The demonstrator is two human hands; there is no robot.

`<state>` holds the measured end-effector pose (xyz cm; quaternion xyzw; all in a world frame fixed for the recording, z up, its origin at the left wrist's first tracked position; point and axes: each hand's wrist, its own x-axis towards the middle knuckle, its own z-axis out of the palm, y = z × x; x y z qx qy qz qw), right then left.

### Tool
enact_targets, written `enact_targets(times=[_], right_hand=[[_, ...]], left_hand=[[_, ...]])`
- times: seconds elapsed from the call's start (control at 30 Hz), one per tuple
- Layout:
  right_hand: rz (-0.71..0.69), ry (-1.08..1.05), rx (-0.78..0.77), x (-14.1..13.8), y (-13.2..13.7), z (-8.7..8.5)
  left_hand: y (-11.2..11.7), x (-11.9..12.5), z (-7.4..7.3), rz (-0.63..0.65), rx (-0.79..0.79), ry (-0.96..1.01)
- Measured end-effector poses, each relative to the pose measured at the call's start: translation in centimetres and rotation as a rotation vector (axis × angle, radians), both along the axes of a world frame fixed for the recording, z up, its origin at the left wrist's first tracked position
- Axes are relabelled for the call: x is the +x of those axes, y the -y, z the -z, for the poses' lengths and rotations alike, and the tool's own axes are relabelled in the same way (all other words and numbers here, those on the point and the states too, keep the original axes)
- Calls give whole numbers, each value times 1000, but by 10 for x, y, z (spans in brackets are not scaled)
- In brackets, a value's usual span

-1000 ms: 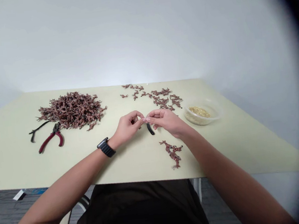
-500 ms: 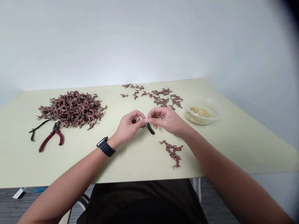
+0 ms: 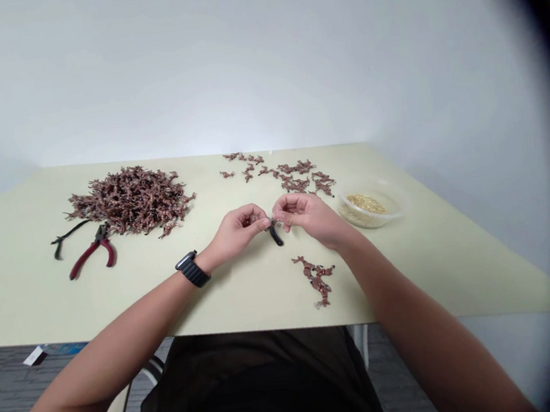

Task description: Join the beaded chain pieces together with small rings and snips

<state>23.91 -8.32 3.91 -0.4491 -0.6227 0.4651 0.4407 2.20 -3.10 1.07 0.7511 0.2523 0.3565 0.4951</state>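
Observation:
My left hand (image 3: pixel 235 232), with a black watch on its wrist, is closed in a pinch on a small reddish-brown charm at the table's middle. My right hand (image 3: pixel 307 219) is closed too, gripping a black-handled tool (image 3: pixel 275 235) whose tip meets the charm between my fingertips. The two hands touch above the pale green table (image 3: pixel 29 289). A short chain of joined brown charms (image 3: pixel 317 279) lies just in front of my right hand.
A big heap of brown charms (image 3: pixel 128 200) lies at the back left, with red-handled pliers (image 3: pixel 89 252) and black pliers (image 3: pixel 65 237) beside it. Loose charms (image 3: pixel 296 176) are scattered at the back right. A clear bowl of small gold rings (image 3: pixel 370 206) stands right.
My hands have stayed together at the table's middle. The fingertips have shifted slightly and the right hand has curled a little more around the black tool.

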Motion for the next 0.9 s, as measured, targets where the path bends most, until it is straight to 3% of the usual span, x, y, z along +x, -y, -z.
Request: enact_targets(times=[0.1, 0.3, 0.5, 0.57, 0.9], right_hand=[[80, 31, 24, 3, -3, 5], [-34, 181, 46, -4, -13, 29], [123, 270, 151, -11, -15, 34], [183, 334, 206, -12, -14, 32], [325, 381, 215, -3, -24, 44]], left_hand=[[1, -2, -5, 24, 3, -1], [4, -3, -14, 96, -117, 62], [1, 2, -3, 57, -581, 282], [-2, 3, 3, 57, -658, 337], [-3, 6, 9, 41, -328, 320]])
